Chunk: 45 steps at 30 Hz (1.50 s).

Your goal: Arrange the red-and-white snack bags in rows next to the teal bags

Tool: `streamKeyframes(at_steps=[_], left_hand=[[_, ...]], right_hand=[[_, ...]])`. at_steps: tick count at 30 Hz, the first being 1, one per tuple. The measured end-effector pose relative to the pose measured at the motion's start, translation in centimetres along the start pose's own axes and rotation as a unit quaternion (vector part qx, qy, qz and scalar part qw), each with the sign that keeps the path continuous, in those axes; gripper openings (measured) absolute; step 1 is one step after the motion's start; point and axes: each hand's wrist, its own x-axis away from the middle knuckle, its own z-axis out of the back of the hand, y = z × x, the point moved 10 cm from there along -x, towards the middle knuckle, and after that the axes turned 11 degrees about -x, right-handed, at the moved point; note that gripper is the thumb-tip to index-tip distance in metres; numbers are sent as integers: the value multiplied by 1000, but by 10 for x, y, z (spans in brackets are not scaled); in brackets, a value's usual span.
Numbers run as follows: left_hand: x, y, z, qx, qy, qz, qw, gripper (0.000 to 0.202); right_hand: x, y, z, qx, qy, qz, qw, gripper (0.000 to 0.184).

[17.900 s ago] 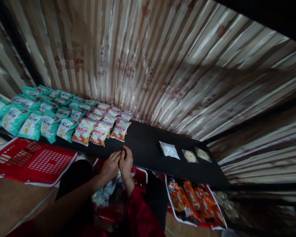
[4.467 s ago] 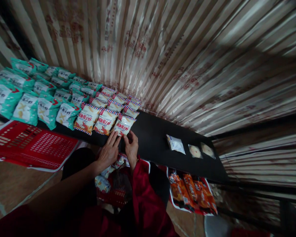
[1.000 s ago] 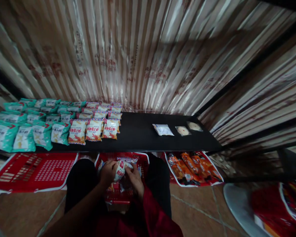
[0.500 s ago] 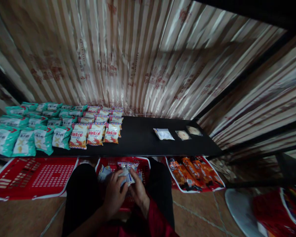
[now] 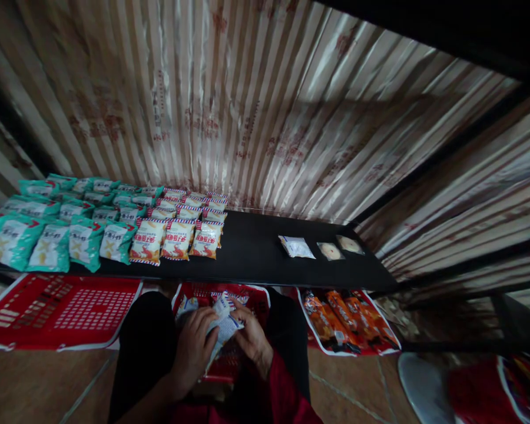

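Between my two hands is a white and blue snack bag [image 5: 225, 318], tilted, with its printed side up. My left hand [image 5: 196, 340] is closed on its left side, and my right hand [image 5: 251, 335] grips its right side. Below them, between my knees, stands a red basket [image 5: 265, 294] with a few more snack bags in it, partly hidden by my hands. On the black shelf [image 5: 251, 253] ahead, white and orange snack bags [image 5: 175, 238] stand in rows beside rows of teal snack bags [image 5: 48, 247].
Farther right on the shelf lie a white packet [image 5: 297, 247] and two clear-wrapped round items [image 5: 330, 251]. Under the shelf, a red basket [image 5: 83, 312] sits at left, and another basket at right holds orange packets [image 5: 342, 312]. A grey stool [image 5: 419, 383] stands right.
My hands have turned the snack bag, so more of its printed side shows and it looks more spread out. The view has shifted slightly.
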Motion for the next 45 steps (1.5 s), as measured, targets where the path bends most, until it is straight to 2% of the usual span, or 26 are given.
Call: streamKeyframes(at_steps=[3,6,9,12,16,19,23,28,35,39,42,45], left_hand=[[-3,-16,0,-1,-14,40,999,29],[-4,-33,-6,26,-85,95,992,46],[3,-43,-15,100,-172,147,969,54],[14,-47,-19,193,-214,177,941,61],[26,-50,-25,304,-215,193,908,73],[32,-60,-30,332,-201,237,891,71],[31,-72,-28,251,-189,289,905,58],[20,-70,-22,181,-172,302,920,49],[13,-67,-24,162,-152,325,919,48],[10,-63,-26,165,-146,326,919,51],[12,-60,-33,179,-161,330,913,51],[11,-59,-34,158,-158,318,921,50]], right_hand=[[0,0,-7,-23,-15,-37,999,49],[1,-3,-18,-21,-43,-51,998,49],[1,-4,-31,-18,-78,-67,995,49],[-3,-3,-43,6,-99,-79,992,51],[-11,2,-47,45,-99,-86,990,47],[-17,8,-43,29,-77,-85,993,42],[-19,13,-35,8,-58,-69,996,57],[-9,19,-25,26,-56,-61,996,70],[10,33,-18,61,-68,-56,994,49],[14,33,-25,58,-95,-26,993,48],[15,29,-25,51,-80,-14,995,48],[15,27,-22,33,-64,-14,997,46]])
